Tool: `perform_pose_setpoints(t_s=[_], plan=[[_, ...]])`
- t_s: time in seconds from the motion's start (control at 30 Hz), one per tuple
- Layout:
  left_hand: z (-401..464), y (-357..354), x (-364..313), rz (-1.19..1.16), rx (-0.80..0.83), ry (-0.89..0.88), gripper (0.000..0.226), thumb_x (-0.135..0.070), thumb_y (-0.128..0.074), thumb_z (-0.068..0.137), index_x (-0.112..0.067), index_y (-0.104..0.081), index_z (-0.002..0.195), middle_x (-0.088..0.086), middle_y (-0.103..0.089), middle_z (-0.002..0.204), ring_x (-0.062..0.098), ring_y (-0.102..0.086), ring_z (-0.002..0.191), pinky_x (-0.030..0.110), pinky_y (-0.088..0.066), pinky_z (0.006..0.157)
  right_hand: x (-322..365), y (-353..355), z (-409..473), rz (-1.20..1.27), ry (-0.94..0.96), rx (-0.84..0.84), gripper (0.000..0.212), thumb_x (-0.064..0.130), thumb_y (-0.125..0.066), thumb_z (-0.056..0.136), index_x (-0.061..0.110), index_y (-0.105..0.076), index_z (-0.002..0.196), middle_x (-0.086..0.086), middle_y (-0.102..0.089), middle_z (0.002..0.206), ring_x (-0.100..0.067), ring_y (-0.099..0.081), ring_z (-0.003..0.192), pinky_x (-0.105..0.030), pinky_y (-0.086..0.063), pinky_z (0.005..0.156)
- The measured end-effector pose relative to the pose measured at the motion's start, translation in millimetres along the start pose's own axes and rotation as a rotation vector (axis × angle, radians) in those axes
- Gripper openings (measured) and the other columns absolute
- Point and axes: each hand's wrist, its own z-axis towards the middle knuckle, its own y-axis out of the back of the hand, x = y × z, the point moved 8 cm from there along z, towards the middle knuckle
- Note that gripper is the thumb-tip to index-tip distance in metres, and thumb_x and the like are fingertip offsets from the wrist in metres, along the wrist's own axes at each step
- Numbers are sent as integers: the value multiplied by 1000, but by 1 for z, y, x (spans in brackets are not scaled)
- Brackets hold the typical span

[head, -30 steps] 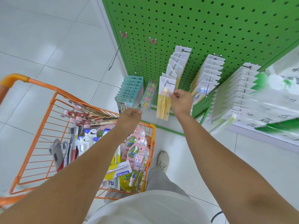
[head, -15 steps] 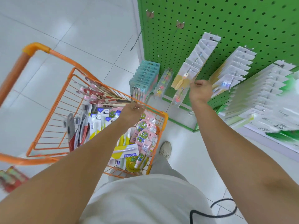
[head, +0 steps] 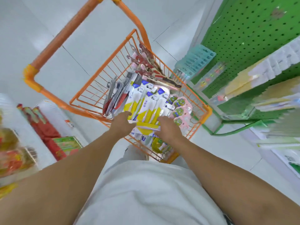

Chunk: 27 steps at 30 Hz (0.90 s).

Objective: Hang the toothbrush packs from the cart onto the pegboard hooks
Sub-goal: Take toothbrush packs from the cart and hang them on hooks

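Looking down through the head camera, the only view: both hands are inside the orange cart [head: 206,109], at its near end. The left hand [head: 121,123] has its fingers laid forward on the near end of the yellow-and-white toothbrush packs [head: 144,104]; the thumb is hidden, so whether it grips or merely rests cannot be told. The right hand [head: 167,127] lies over the loose pack [head: 146,128] that sits crosswise on top, fingers bent down at its right end (blur hides whether they pinch it).

Key relation: the stacked packs run lengthwise away from the person, blue-and-white ends toward the far wall of the cart, whereas the loose pack lies across them, between the two hands and touching the right. Judgement: the right hand is better placed to lift it.

The green pegboard [head: 250,30] stands to the right of the cart, beyond the pink frog packs [head: 180,109]; any carry would go rightward and up. Hooks are too blurred to pick out.
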Motion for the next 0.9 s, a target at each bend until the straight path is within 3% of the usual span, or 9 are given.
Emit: perform_pose_setpoints(t_s=[0.13, 0.27, 0.37, 0.47, 0.57, 0.63, 0.77, 0.83, 0.9], plan=[[-3, -13, 8, -215, 50, 33, 30, -28, -74, 85, -15, -64, 110, 7, -69, 108, 21, -65, 88, 31, -50, 79, 4, -10, 3, -131, -80, 43, 34, 34, -72, 88, 12, -56, 109, -9, -64, 100, -32, -64, 96, -40, -50, 81], [-6, -34, 13, -427, 253, 142, 21, -28, -73, 86, -8, -68, 90, 13, -71, 88, 25, -64, 69, 39, -56, 69, 4, -18, 1, -174, -104, 115, 32, 38, -72, 88, 9, -67, 102, -11, -65, 103, -32, -66, 95, -41, -56, 80], [-7, -37, 13, -452, 288, 153, 21, -27, -70, 90, -6, -69, 90, 12, -69, 87, 24, -63, 70, 35, -55, 69, 8, -26, -2, -301, -90, 56, 41, 39, -78, 83, 11, -61, 107, -10, -59, 108, -31, -61, 101, -40, -52, 76], [-5, -33, 11, -479, 275, 137, 23, -27, -69, 90, -5, -70, 96, 13, -70, 92, 24, -64, 75, 35, -56, 73, 8, -38, -5, -310, -133, 69, 26, 25, -72, 88, 11, -56, 103, -13, -61, 105, -32, -61, 98, -37, -45, 67], [-6, -27, 15, -467, 266, 175, 29, -30, -71, 89, -1, -69, 88, 12, -68, 84, 23, -60, 65, 33, -54, 68, 0, -31, -5, -149, -182, 111, 20, 27, -75, 85, 14, -60, 84, -6, -62, 86, -26, -62, 82, -32, -45, 62], [-11, -21, 18, -383, 289, 232, 45, -45, -74, 83, -1, -67, 79, 8, -71, 74, 21, -64, 58, 30, -58, 63, -12, -10, -9, 37, -209, 91, 43, 26, -83, 79, 19, -45, 60, 1, -44, 63, -18, -45, 60, -30, -31, 53], [-23, -24, -3, -557, 409, 244, 73, -66, -81, 63, -3, -67, 98, 8, -72, 91, 19, -71, 83, 32, -60, 76, -15, 36, -35, 693, -230, 54, 59, 11, -87, 74, 18, -37, 44, 7, -22, 55, -12, -22, 51, -23, -19, 48], [-20, -20, -30, -784, 338, 99, 58, -49, -84, 70, -3, -69, 103, 15, -72, 102, 22, -69, 93, 38, -57, 89, -1, 44, -41, 767, -170, 83, 52, 13, -85, 77, 11, -42, 49, 2, -24, 59, -12, -22, 53, -20, -19, 48], [-17, -6, -47, -954, 191, -14, 20, -23, -79, 83, -9, -72, 95, 17, -73, 98, 23, -66, 86, 37, -55, 80, 10, 48, -37, 748, -139, 94, 43, 22, -83, 81, -4, -53, 65, -5, -33, 61, -15, -31, 57, -20, -25, 48]])
